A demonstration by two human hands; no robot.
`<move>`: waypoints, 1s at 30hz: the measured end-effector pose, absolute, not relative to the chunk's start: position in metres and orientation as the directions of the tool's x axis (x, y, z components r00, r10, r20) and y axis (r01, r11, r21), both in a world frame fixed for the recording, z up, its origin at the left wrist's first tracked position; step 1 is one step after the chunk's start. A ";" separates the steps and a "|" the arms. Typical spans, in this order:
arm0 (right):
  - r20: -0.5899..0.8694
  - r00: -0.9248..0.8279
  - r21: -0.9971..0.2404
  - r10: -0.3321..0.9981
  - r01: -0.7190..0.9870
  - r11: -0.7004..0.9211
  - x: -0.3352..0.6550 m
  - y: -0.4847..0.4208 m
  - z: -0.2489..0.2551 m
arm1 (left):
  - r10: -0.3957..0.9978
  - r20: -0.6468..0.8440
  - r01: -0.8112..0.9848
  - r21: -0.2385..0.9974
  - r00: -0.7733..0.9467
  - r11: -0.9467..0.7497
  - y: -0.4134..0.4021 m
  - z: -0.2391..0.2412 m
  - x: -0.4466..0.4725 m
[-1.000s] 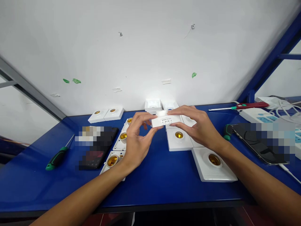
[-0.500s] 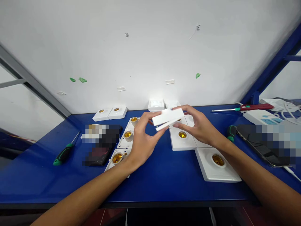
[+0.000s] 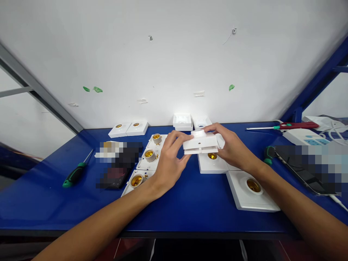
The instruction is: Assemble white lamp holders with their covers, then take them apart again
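Both my hands hold one white square lamp-holder unit [image 3: 200, 145] a little above the blue table [image 3: 174, 206]. My left hand [image 3: 170, 163] grips its left edge with thumb below and fingers on top. My right hand [image 3: 233, 150] grips its right side, fingers curled over the top. The unit shows its front edge, with a thin plate under a thicker body. Directly below it lies a white lamp holder with a brass socket [image 3: 212, 162]. Another lamp holder [image 3: 252, 192] lies under my right wrist.
A column of lamp holders with brass sockets [image 3: 149, 156] lies left of my hands. Two more [image 3: 129, 128] and open white boxes [image 3: 182, 121] sit by the wall. A green screwdriver [image 3: 76, 174] lies left, a red one [image 3: 282, 126] and a power strip [image 3: 307, 137] right.
The white unit has been turned in my hands from a tilted pose to level, edge toward me. Both hands shifted slightly right and stay closed on it.
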State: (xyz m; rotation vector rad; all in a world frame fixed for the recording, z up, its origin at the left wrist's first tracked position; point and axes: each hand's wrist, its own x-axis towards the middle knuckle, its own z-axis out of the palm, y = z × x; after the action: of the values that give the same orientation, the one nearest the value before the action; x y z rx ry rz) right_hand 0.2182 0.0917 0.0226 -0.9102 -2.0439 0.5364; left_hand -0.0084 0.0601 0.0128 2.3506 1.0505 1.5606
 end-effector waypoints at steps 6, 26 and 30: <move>0.523 -0.485 -0.486 0.701 0.506 0.713 0.220 0.090 0.019 | 0.603 0.749 0.559 0.387 0.272 -0.733 0.063 0.002 -0.010; 0.574 -0.548 -0.398 0.609 0.463 0.792 0.217 0.086 0.019 | 0.609 0.766 0.513 0.445 0.206 -0.734 0.059 -0.001 -0.005; 0.586 -0.541 -0.383 0.604 0.472 0.794 0.216 0.086 0.019 | 0.612 0.762 0.506 0.451 0.211 -0.735 0.059 -0.001 -0.005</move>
State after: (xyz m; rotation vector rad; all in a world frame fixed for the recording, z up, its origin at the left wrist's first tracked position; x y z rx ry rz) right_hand 0.2158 0.0859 0.0187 -0.7915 -2.2431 0.2305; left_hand -0.0048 0.0592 -0.0013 2.3616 1.0954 1.5663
